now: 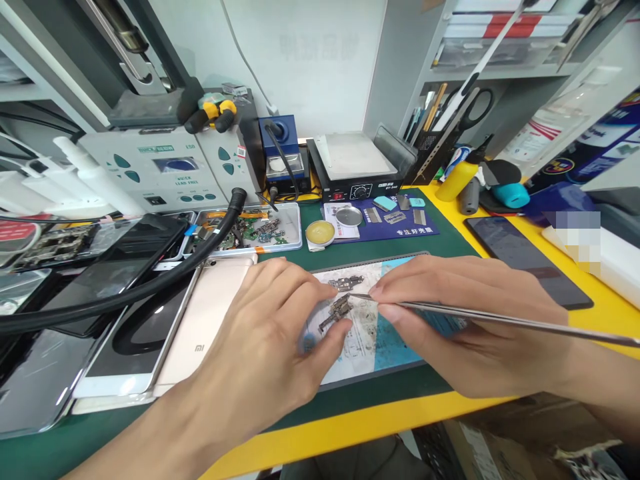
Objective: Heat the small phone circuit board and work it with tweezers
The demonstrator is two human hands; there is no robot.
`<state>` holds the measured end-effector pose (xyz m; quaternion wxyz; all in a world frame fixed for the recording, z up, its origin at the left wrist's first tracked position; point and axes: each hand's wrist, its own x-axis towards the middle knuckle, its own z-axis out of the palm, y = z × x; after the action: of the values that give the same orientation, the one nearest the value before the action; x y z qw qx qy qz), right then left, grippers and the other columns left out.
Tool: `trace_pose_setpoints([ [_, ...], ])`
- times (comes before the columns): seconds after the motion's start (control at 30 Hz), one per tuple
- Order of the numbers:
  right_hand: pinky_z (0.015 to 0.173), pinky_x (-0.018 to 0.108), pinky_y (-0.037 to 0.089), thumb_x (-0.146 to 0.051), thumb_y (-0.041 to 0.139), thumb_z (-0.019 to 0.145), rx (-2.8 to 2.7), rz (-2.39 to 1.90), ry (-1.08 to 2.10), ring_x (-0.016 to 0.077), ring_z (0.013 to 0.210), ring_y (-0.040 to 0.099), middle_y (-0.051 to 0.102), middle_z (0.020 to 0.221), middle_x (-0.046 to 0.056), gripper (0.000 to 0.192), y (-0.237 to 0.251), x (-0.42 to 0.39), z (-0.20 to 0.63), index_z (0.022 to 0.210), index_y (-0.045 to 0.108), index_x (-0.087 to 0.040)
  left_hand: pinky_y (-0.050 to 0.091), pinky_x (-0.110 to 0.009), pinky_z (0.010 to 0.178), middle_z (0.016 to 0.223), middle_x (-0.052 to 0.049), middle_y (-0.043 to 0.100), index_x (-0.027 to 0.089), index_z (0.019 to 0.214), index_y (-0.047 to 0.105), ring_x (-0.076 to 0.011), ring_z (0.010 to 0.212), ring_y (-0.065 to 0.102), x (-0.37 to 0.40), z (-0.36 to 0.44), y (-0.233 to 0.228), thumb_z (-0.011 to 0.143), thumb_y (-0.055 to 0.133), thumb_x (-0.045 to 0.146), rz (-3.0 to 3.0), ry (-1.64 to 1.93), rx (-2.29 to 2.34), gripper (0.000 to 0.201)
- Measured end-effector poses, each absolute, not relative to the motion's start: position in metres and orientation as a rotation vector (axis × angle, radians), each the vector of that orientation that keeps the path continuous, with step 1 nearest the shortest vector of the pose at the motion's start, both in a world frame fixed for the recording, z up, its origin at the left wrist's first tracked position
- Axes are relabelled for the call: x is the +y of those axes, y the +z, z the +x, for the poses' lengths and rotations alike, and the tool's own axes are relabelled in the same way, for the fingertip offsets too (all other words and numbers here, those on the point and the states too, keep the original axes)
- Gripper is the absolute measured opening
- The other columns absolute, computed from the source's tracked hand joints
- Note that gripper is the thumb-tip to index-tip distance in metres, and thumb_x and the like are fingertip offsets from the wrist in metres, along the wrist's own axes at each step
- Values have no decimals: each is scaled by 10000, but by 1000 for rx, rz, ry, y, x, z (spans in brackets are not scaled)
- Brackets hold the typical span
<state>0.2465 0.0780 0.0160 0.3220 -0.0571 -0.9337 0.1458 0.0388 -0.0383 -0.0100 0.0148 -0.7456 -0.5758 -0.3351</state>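
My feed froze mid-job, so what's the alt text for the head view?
The right hand holds a slim metal tool, its tip between two small circuit boards on a stained mat; the left hand is beside them. Phones lie on both sides, with a tin of yellow paste and a grey control unit farther back.

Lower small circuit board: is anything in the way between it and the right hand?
Nothing visible blocks it. Only the right hand's own thin metal tool spans the gap; the left hand is on the circuit board's other side.
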Motion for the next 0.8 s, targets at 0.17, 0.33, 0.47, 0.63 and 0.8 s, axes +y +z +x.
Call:
trace_pose_setpoints([
  [0.17, 678, 213, 543, -81, 669, 878, -2430, -187, 425, 110, 766, 744, 792, 893, 21, 120, 17, 77, 248, 962, 699, -160, 487, -459, 906, 884, -34, 684, 145, 1009, 698, -194, 848, 600, -38, 40, -11, 863, 722, 183, -2337, -1013, -1713, 152],
  [0.33, 733, 231, 570, -60, 664, 873, -2415, -111, 456, 126, 804, 746, 783, 888, 32, 134, 15, 78, 247, 975, 691, -141, 500, -464, 886, 895, -44, 704, 132, 1010, 704, -201, 841, 620, -38, 40, -11, 847, 729, 171, -2328, -998, -1659, 169],
  [0.47, 824, 247, 593, -54, 677, 859, -2375, -103, 407, 144, 837, 755, 789, 895, 43, 125, 14, 77, 245, 950, 691, -139, 512, -458, 858, 900, -48, 710, 132, 1023, 710, -203, 835, 624, -38, 39, -12, 840, 740, 164, -2341, -991, -1616, 188],
  [0.63, 778, 238, 601, -38, 669, 832, -2343, -144, 405, 153, 819, 766, 792, 869, 38, 154, 19, 75, 246, 930, 691, -154, 517, -459, 848, 872, -50, 706, 131, 1014, 712, -201, 815, 614, -38, 39, -12, 841, 732, 154, -2329, -991, -1628, 176],
  [0.8, 721, 256, 601, -50, 669, 831, -2335, -188, 414, 170, 804, 769, 791, 867, 43, 166, 20, 74, 247, 949, 693, -165, 520, -461, 852, 874, -50, 712, 142, 1013, 700, -206, 827, 617, -38, 39, -12, 840, 735, 164, -2326, -1005, -1636, 178],
])
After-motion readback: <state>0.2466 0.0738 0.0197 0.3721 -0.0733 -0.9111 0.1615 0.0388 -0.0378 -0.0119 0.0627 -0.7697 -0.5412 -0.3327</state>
